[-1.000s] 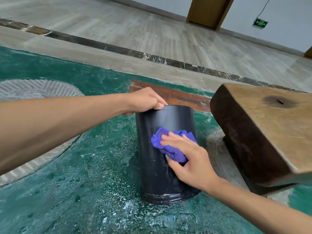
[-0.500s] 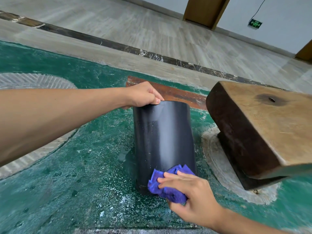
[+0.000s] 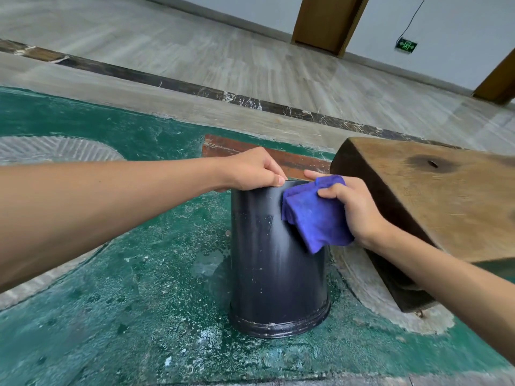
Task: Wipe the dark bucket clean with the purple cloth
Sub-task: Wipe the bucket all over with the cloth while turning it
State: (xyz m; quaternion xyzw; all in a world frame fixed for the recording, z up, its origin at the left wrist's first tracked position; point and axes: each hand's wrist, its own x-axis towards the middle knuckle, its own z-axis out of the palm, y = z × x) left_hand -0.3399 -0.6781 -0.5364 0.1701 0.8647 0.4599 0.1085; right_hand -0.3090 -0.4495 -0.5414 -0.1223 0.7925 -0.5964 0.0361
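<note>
LEFT: open worn green painted floor (image 3: 133, 296) beside the dark cylindrical plastic bucket (image 3: 276, 274), room for your arm | RIGHT: thick brown wooden slab (image 3: 434, 201) stands near the bucket, only a narrow gap where your right hand (image 3: 354, 210) holds the purple cloth (image 3: 315, 215) | TOP: your left hand (image 3: 250, 171) occupies the upper edge | FRONT: floor clear

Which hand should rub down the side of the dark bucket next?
Probably the right hand: it already grips the purple cloth against the upturned dark plastic bucket near its top. The left hand is busy steadying the bucket's top edge.
</note>
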